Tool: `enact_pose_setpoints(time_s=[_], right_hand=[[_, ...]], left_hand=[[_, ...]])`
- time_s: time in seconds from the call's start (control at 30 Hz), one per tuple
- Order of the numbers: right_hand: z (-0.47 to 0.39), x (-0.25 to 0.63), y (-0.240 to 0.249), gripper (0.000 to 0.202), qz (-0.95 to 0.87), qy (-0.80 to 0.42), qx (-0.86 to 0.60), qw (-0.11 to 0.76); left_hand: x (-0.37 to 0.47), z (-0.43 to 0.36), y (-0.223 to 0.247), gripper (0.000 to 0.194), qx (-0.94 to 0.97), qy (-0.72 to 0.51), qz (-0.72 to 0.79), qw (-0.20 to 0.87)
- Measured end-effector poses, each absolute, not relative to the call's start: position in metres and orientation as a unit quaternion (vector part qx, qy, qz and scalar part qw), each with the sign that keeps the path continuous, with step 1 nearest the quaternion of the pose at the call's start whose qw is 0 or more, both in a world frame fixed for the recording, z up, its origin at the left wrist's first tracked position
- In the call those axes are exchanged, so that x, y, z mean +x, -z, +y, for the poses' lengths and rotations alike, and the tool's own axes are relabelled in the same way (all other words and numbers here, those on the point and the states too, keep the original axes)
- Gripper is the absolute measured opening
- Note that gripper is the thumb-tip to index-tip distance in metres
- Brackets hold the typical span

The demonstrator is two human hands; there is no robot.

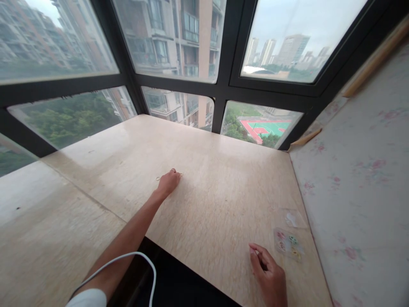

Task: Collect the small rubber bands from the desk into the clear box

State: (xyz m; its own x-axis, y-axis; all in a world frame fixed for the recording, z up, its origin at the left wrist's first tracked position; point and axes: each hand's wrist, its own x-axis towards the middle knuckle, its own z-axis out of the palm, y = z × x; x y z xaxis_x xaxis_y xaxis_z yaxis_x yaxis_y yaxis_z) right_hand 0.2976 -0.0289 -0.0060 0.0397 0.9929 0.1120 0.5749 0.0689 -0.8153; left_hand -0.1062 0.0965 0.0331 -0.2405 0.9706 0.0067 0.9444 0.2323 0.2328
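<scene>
My left hand [169, 181] reaches out over the middle of the stone sill, its fingers closed near the surface. Small thin loops, yellowish in colour, show at its fingertips and just left of it [157, 178]; what the fingers grip is too small to make out. Near the front edge at the right, my right hand [268, 270] has its thumb and fingers pinched together, and anything between them is too small to tell. Just right of that hand lies a clear plastic box [288, 244] with red, pink, green and yellow pieces in separate compartments. Its transparent lid [291, 218] is folded back.
The pale stone sill [204, 213] has a seam at the left. Dark-framed windows [220, 85] stand behind it, and a floral wall [354, 192] bounds the right side. A white cable [140, 254] loops over my left forearm.
</scene>
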Motion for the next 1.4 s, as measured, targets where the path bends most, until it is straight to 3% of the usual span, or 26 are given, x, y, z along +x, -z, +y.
enact_pose_setpoints(time_s=[0.23, 0.47, 0.67, 1.13, 1.4], right_hand=[[-0.028, 0.298, 0.008, 0.041, -0.654, -0.264, -0.612, 0.357], [-0.027, 0.298, 0.005, 0.041, -0.655, -0.274, -0.604, 0.362], [-0.027, 0.297, 0.005, 0.04, -0.654, -0.279, -0.601, 0.364], [-0.028, 0.297, 0.005, 0.039, -0.652, -0.286, -0.598, 0.369], [-0.028, 0.297, 0.005, 0.039, -0.651, -0.291, -0.593, 0.374]], left_hand=[[-0.119, 0.109, -0.031, 0.031, 0.641, -0.078, 0.763, 0.042], [-0.129, 0.097, -0.033, 0.023, 0.642, -0.135, 0.753, 0.042], [-0.116, 0.094, -0.03, 0.028, 0.642, -0.169, 0.747, 0.043], [-0.099, 0.121, -0.028, 0.031, 0.653, -0.082, 0.752, 0.043], [-0.092, 0.121, -0.039, 0.024, 0.641, -0.155, 0.75, 0.052]])
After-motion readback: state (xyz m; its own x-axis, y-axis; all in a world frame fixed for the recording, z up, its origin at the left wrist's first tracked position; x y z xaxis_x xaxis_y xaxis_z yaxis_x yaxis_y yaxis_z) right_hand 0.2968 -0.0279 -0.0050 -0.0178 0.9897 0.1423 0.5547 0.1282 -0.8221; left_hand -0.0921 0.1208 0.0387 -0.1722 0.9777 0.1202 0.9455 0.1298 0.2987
